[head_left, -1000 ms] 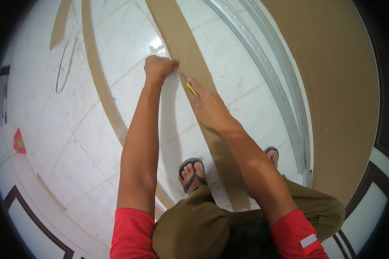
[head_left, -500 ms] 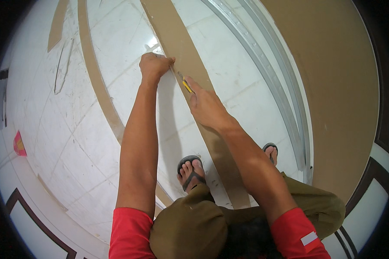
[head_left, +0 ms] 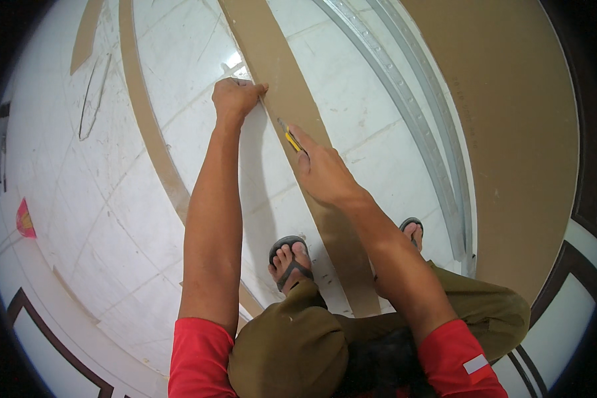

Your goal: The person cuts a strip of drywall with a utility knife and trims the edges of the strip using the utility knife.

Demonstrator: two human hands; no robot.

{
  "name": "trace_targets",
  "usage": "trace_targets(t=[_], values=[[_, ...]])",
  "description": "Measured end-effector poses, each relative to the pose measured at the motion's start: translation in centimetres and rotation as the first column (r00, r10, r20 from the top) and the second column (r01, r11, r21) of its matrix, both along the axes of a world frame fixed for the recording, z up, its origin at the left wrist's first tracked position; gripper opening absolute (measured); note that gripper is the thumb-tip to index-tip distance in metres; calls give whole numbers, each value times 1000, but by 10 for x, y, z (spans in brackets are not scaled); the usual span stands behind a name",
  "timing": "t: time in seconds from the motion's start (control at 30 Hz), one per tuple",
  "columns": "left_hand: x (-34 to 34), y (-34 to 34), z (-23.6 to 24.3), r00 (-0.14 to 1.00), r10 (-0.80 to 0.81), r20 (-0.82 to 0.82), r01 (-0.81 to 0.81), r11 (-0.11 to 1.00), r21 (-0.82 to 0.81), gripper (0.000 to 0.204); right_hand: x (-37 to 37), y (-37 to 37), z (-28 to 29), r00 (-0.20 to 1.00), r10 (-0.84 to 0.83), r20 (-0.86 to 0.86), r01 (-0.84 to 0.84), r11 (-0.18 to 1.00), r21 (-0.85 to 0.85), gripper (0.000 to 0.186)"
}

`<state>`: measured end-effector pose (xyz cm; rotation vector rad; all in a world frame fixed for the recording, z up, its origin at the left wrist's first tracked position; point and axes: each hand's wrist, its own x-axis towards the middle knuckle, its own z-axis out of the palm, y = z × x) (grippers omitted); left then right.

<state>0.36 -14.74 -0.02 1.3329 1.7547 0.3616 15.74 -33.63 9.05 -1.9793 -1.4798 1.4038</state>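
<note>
We are crouched over the floor (head_left: 113,219), pale tiles scored with thin lines, and both arms reach out toward twelve o'clock. Our left hand (head_left: 235,98) is curled into a loose fist, its fingers pressed together and its knuckles bearing down on the left edge of a long brown board strip (head_left: 275,63) that runs from about eleven o'clock down between our feet. Our right hand (head_left: 325,176) sits just at five o'clock of the left one, wrapped tight around a yellow utility knife (head_left: 290,138); the forefinger lies along its back and the tip points toward eleven o'clock, right at the strip's left edge. Whether the blade actually bites into the board we cannot tell.

The strip passes under our right forearm and ends near our knees. Our left foot in a dark sandal (head_left: 288,259) stands on the tiles just to the left of it, and the other sandal (head_left: 411,229) shows at the right. At nine o'clock of the hands a thinner brown strip (head_left: 152,132) curves across the floor. At two o'clock lie grey metal channels (head_left: 411,106), and beyond them a wide brown board (head_left: 511,132). Far at nine o'clock, a small red scrap (head_left: 24,219).
</note>
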Motion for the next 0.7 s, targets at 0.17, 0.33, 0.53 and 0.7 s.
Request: trace_targets(t=[0.17, 0.33, 0.53, 0.7], values=[[-6, 0, -1, 999, 16, 38, -16, 1000, 0, 24, -4, -11, -3, 1000, -10, 15, 8, 994, 109, 59], [-1, 0, 3, 999, 9, 35, -8, 1000, -21, 25, 1, -16, 2, 1000, -15, 0, 15, 1000, 12, 59], [-3, 1, -1, 997, 32, 69, -30, 999, -35, 27, 2, -30, -7, 1000, -9, 12, 8, 998, 59, 59], [-3, 3, -7, 1000, 13, 18, -13, 1000, -1, 26, 2, -35, -2, 1000, -2, 13, 2, 1000, 20, 59]])
